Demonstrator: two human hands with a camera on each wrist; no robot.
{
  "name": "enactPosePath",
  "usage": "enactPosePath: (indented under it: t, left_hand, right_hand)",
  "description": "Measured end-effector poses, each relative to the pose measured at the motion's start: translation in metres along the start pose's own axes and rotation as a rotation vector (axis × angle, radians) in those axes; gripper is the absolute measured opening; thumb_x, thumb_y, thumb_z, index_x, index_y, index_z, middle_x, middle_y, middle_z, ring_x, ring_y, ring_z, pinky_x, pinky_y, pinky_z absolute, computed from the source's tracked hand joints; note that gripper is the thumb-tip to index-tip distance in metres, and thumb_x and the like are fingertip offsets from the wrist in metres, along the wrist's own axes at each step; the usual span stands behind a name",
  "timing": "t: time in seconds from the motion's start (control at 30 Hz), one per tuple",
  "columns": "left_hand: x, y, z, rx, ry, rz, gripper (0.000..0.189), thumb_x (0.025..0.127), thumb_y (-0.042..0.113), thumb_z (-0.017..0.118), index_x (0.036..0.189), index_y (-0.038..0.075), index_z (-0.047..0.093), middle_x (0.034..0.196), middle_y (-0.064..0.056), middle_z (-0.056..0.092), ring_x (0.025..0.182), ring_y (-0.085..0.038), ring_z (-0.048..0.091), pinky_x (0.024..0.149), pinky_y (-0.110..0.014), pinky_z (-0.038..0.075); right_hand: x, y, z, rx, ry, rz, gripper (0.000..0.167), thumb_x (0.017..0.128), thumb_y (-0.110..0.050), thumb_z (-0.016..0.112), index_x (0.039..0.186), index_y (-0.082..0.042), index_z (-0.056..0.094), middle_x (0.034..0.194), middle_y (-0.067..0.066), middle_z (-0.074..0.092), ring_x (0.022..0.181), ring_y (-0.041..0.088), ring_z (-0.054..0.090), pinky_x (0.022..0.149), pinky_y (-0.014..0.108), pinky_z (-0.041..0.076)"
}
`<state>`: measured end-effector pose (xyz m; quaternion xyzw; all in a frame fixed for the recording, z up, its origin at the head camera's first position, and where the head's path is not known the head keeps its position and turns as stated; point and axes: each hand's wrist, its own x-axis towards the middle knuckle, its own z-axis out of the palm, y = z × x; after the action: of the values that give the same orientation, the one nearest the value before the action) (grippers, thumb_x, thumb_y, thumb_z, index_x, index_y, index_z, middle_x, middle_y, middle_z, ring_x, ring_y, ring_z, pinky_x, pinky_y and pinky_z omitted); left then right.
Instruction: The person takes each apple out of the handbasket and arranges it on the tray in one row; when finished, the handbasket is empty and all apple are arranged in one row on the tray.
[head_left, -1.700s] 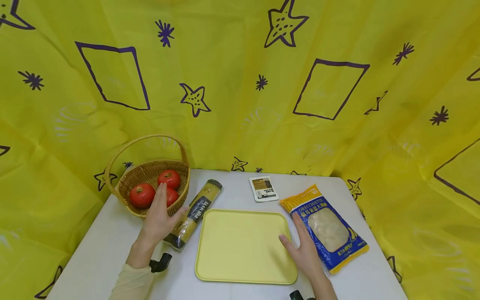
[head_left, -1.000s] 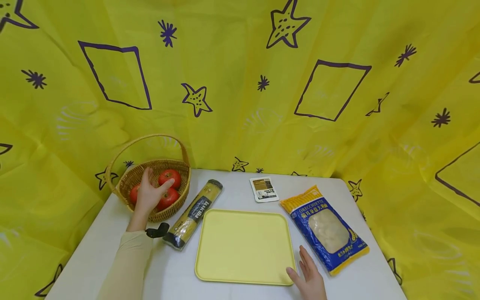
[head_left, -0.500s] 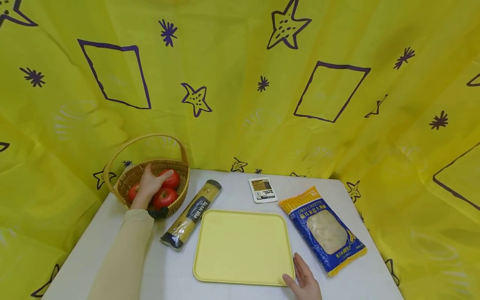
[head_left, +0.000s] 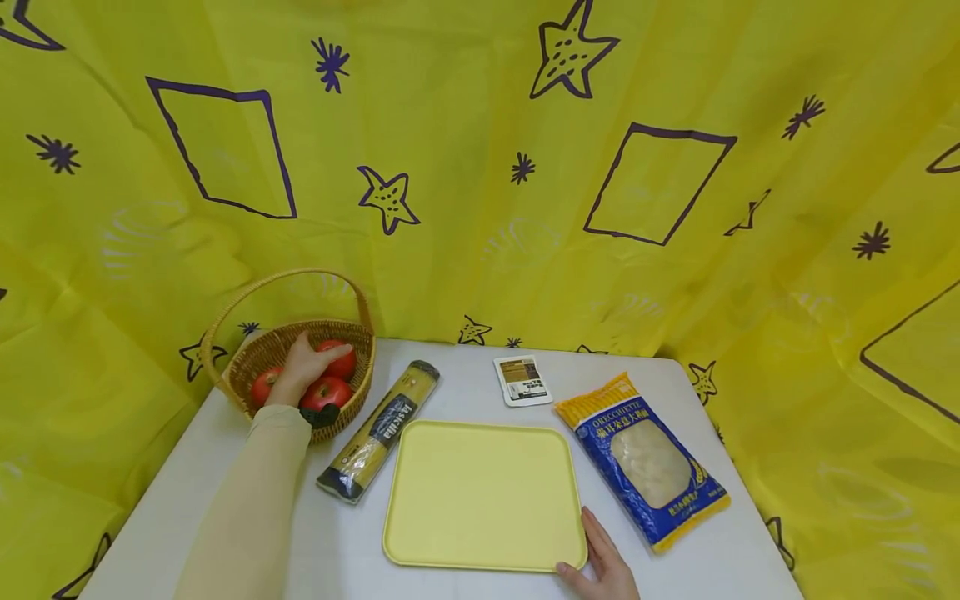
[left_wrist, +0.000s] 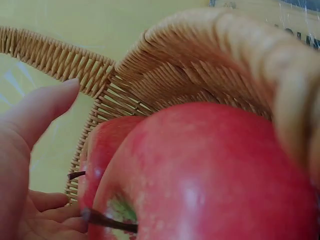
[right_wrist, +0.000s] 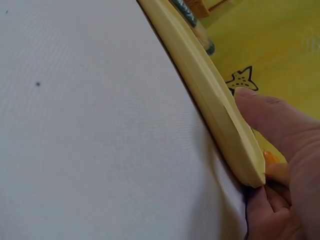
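Fingers parted, apparently gripping nothing, the left hand (head_left: 302, 367) has sunk among the red apples (left_wrist: 205, 170) in the basket (head_left: 258, 354), left of frame; the right hand (head_left: 609, 572), newly arrived, holds the yellow tray (head_left: 483, 496), lower centre, by its corner, apparently steadying it.

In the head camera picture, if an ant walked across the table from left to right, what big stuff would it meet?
Wicker basket → long dark-labelled pack → yellow tray → blue and yellow bag.
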<state>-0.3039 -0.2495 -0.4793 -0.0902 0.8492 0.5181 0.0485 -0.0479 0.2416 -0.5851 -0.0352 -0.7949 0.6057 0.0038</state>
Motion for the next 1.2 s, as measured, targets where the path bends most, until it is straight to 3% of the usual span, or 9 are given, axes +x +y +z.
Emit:
enactPosePath:
  t: [0.17, 0.33, 0.47, 0.57, 0.73, 1.0, 1.2]
  left_hand:
    - [0.0047, -0.0035, -0.0004, 0.036, -0.038, -0.012, 0.111, 0.088, 0.047, 0.069, 0.152, -0.007, -0.005, 0.154, -0.035, 0.007, 0.139, -0.05, 0.014, 0.11, -0.058, 0.021]
    - [0.004, -0.0011, -0.0009, 0.111, -0.065, -0.01, 0.107, 0.09, 0.041, 0.068, 0.149, -0.014, -0.003, 0.15, -0.039, 0.013, 0.136, -0.052, 0.021, 0.108, -0.057, 0.026]
    - [0.002, 0.0005, -0.0003, 0.156, -0.087, -0.014, 0.102, 0.091, 0.037, 0.066, 0.147, -0.018, 0.0, 0.149, -0.041, 0.013, 0.134, -0.053, 0.023, 0.107, -0.056, 0.028]
    - [0.0027, -0.001, 0.0002, 0.177, -0.085, -0.019, 0.094, 0.091, 0.036, 0.067, 0.144, -0.02, 0.014, 0.143, -0.041, 0.026, 0.125, -0.051, 0.037, 0.102, -0.055, 0.036]
    - [0.0069, -0.0051, 0.0014, 0.201, -0.053, -0.009, 0.079, 0.088, 0.036, 0.07, 0.13, -0.022, 0.034, 0.124, -0.037, 0.045, 0.102, -0.042, 0.051, 0.089, -0.049, 0.045]
    - [0.0071, -0.0077, 0.0005, 0.204, -0.022, 0.001, 0.072, 0.086, 0.037, 0.071, 0.121, -0.019, 0.044, 0.113, -0.032, 0.053, 0.094, -0.039, 0.055, 0.082, -0.046, 0.049]
    - [0.002, -0.0027, 0.0, 0.099, 0.027, 0.05, 0.071, 0.086, 0.036, 0.073, 0.13, -0.012, 0.045, 0.116, -0.027, 0.054, 0.096, -0.039, 0.056, 0.08, -0.045, 0.05]
  right_hand:
    - [0.001, -0.0028, -0.0039, -0.122, -0.042, 0.044, 0.097, 0.072, -0.021, 0.087, 0.145, 0.012, 0.033, 0.154, 0.024, 0.027, 0.117, -0.026, 0.022, 0.096, 0.007, 0.026]
    - [0.0009, -0.0058, -0.0051, -0.158, -0.062, 0.077, 0.099, 0.071, -0.024, 0.087, 0.147, 0.009, 0.033, 0.155, 0.02, 0.027, 0.12, -0.022, 0.02, 0.098, 0.01, 0.025]
    - [0.0004, -0.0082, -0.0052, -0.16, -0.066, 0.103, 0.099, 0.073, -0.026, 0.087, 0.148, 0.008, 0.032, 0.156, 0.019, 0.025, 0.134, 0.0, 0.022, 0.099, 0.01, 0.025]
    - [0.0004, -0.0088, -0.005, -0.156, -0.062, 0.109, 0.099, 0.073, -0.026, 0.087, 0.148, 0.007, 0.032, 0.156, 0.018, 0.025, 0.138, 0.02, 0.022, 0.098, 0.01, 0.026]
    - [0.001, -0.0086, -0.0052, -0.178, -0.058, 0.099, 0.098, 0.073, -0.026, 0.087, 0.148, 0.007, 0.032, 0.156, 0.019, 0.027, 0.139, 0.029, 0.022, 0.098, 0.01, 0.028]
    - [0.0002, -0.0084, -0.0035, -0.19, -0.044, 0.052, 0.094, 0.074, -0.024, 0.086, 0.146, 0.007, 0.036, 0.154, 0.02, 0.029, 0.138, 0.026, 0.024, 0.099, 0.013, 0.029]
    - [-0.002, -0.0037, -0.0035, -0.145, -0.027, -0.046, 0.09, 0.073, -0.015, 0.086, 0.143, 0.012, 0.037, 0.151, 0.026, 0.03, 0.125, -0.016, 0.024, 0.096, 0.009, 0.028]
